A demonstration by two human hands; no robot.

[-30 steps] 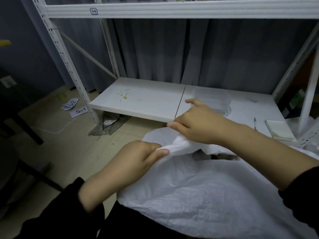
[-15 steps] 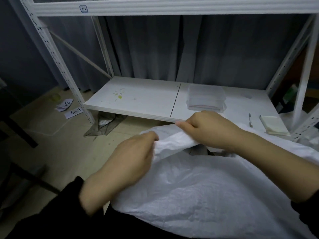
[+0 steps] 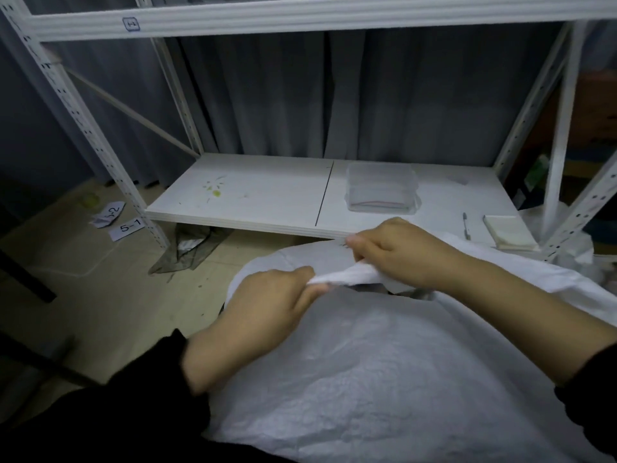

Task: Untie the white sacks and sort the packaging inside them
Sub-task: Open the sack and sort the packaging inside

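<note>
While left hand (image 3: 267, 309) and right hand (image 3: 404, 255) pinch the white sack (image 3: 367, 379) at its twisted neck (image 3: 347, 277), unwinding likely beats tugging.

Dim, cool light throughout. White metal rack (image 3: 300, 20) across the upper frame, perforated uprights (image 3: 85, 128) at left and right. Low white shelf (image 3: 267, 202) at mid-frame, yellow-green stains (image 3: 214, 191) left of centre. Grey curtain (image 3: 400, 95) hanging behind. Beige floor (image 3: 100, 295) at lower left, paper labels (image 3: 128, 227) lying beside the left upright's foot.
</note>
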